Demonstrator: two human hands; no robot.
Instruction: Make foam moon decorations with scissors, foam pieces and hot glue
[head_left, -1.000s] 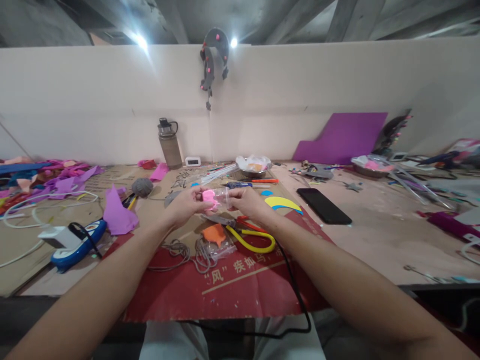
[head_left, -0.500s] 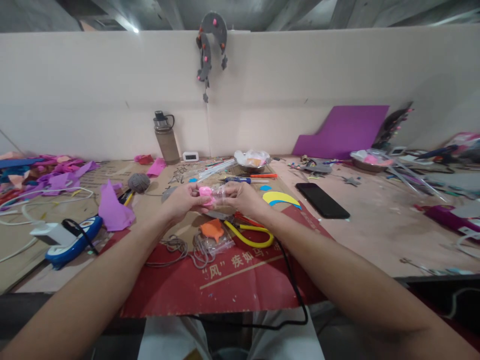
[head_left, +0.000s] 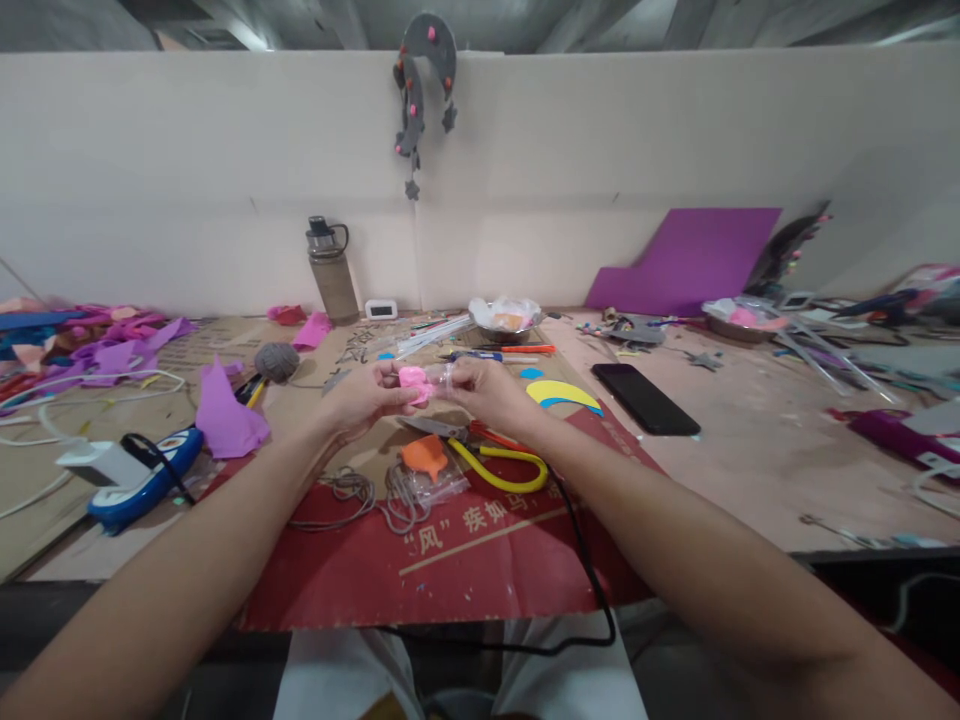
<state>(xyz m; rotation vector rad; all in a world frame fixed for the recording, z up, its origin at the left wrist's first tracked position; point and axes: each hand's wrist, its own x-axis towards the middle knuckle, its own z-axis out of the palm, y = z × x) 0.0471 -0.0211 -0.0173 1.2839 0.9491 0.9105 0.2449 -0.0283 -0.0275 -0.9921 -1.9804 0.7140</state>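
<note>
- So both hands are up over the middle of the worktop [head_left: 750,470], fingertips meeting on one small thing.
- Left hand [head_left: 365,397] is pinched around a small bright pink soft piece [head_left: 412,381], fingers curled on its near side.
- Right hand [head_left: 486,391] grips the other end, where a bit of clear plastic wrap [head_left: 441,379] sits against the pink; can't tell if it's a bag or a sleeve.
- The pink piece is held off the worktop, between the two hands, above the red printed cardboard sheet [head_left: 450,560].
- Right under the hands: yellow-handled pliers [head_left: 499,462], an orange felt cutout [head_left: 424,457] on a clear bag, and a tangle of grey cord [head_left: 352,492].
- A black cable [head_left: 592,590] runs down past the right forearm.
- Further out on the right, a black phone [head_left: 645,398] lies flat, and a yellow and blue crescent [head_left: 563,395] sits near it.
- Off to the left, a purple felt scrap [head_left: 225,412] and a grey yarn ball [head_left: 276,361].
- Back by the wall stands a grey water bottle [head_left: 331,270].
</note>
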